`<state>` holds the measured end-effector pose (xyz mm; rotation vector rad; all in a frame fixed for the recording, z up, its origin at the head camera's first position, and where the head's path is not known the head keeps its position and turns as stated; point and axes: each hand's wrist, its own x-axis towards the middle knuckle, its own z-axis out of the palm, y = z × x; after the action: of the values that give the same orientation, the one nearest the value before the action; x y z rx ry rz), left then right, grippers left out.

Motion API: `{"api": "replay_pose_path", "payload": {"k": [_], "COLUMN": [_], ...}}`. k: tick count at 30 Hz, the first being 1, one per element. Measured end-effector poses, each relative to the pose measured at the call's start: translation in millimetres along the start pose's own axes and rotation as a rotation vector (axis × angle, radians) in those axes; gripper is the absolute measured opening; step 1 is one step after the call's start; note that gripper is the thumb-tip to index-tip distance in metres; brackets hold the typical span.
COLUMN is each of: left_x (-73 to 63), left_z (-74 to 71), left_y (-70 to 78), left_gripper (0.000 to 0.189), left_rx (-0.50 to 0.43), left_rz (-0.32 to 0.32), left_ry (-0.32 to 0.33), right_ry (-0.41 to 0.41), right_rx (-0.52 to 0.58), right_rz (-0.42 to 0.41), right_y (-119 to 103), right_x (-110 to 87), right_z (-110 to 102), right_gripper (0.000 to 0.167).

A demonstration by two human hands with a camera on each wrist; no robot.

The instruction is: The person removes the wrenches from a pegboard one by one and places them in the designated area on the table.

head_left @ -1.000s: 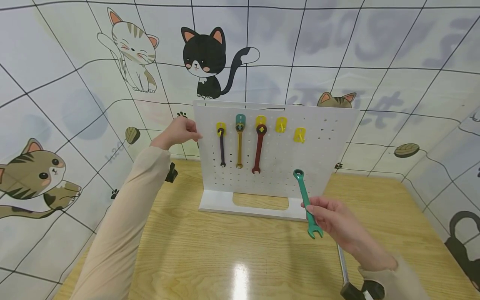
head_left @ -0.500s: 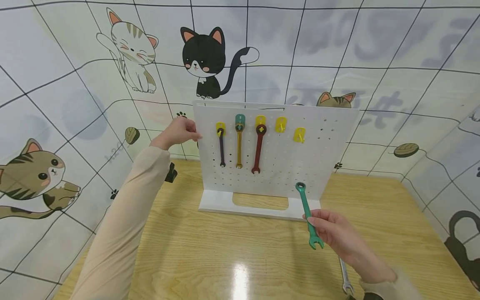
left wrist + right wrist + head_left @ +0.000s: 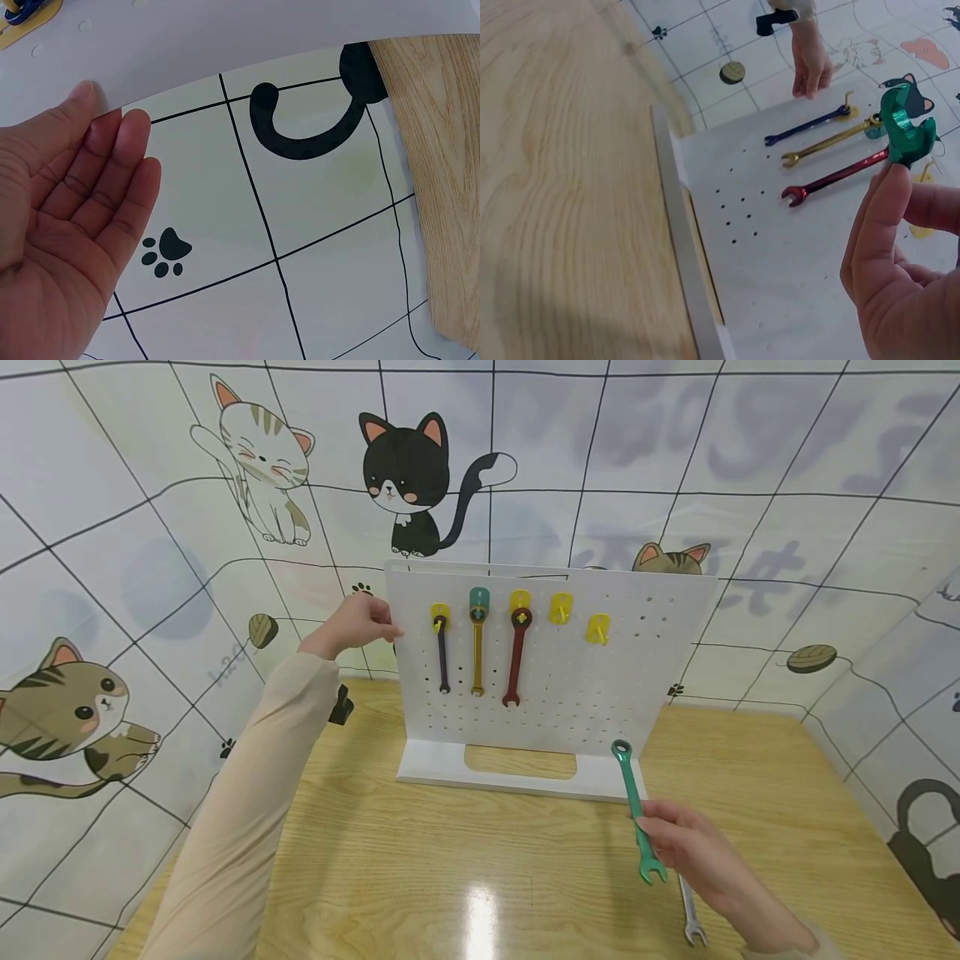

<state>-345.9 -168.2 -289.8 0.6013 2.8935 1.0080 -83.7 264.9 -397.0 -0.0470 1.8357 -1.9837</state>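
Observation:
A green combination wrench (image 3: 633, 806) is pinched in my right hand (image 3: 693, 852), ring end up and open end down, in front of the pegboard's lower right. In the right wrist view its open jaw end (image 3: 906, 124) rises above my fingers. My left hand (image 3: 356, 625) pinches the left edge of the white pegboard (image 3: 585, 693). Three wrenches hang there on hooks: dark blue or purple (image 3: 442, 656), gold (image 3: 477, 652) and red (image 3: 515, 660). Two yellow hooks (image 3: 561, 609) to their right hold nothing. A silver wrench (image 3: 690, 914) lies on the table, partly behind my right wrist.
The pegboard's white base (image 3: 431, 764), with a long cutout, stands on the wooden table (image 3: 420, 860). Behind and beside it hangs a sheet (image 3: 540, 460) printed with cats and grid lines.
My right hand has moved down and to the right with the green wrench, away from the hooks. More of the silver wrench shows. My left hand has stayed at the pegboard's edge.

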Motion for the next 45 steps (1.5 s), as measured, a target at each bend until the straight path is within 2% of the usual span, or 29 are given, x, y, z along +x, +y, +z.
{"api": "replay_pose_path", "payload": {"k": [7,14,19,22,27,33,37,39,42,45], "left_x": [-0.7,-0.7,-0.1,0.2,-0.1,0.0,0.5,0.8,1.1,0.9], "left_z": [-0.1,0.0,-0.2,-0.3,-0.3,-0.2,0.0,0.1,0.3,0.3], "left_y": [-1.0,0.3,0.1,0.1,0.3,0.1,-0.6,-1.0,-1.2,-0.7], "left_gripper": [0.016,0.017,0.017,0.016,0.016,0.016,0.016,0.016,0.016,0.016], "left_rx": [0.008,0.009,0.009,0.012,0.013,0.019,0.018,0.015,0.011,0.012], "left_rz": [-0.002,0.001,-0.002,-0.006,-0.012,-0.002,0.001,-0.004,-0.009,-0.004], "left_ry": [-0.001,-0.003,-0.005,-0.006,-0.005,-0.003,-0.002,-0.003,-0.004,-0.003], "right_ry": [0.024,0.136,0.190,0.220,0.258,0.291,0.340,0.343,0.307,0.291], "right_rx": [-0.049,-0.096,-0.101,-0.111,-0.124,-0.157,-0.163,-0.156,-0.143,-0.145], "right_rz": [0.070,0.173,0.234,0.255,0.289,0.321,0.344,0.349,0.345,0.345], "right_y": [13.9,27.8,36.8,41.3,48.2,56.2,61.1,63.3,66.2,69.2], "right_x": [-10.5,-20.6,-28.7,-32.9,-36.3,-37.1,-36.9,-37.4,-39.2,-40.5], "right_z": [-15.6,-28.2,-39.2,-45.7,-55.2,-63.2,-66.7,-69.2,-73.7,-77.2], "right_gripper": [0.019,0.019,0.026,0.034,0.030,0.037,0.036,0.032,0.028,0.031]}}
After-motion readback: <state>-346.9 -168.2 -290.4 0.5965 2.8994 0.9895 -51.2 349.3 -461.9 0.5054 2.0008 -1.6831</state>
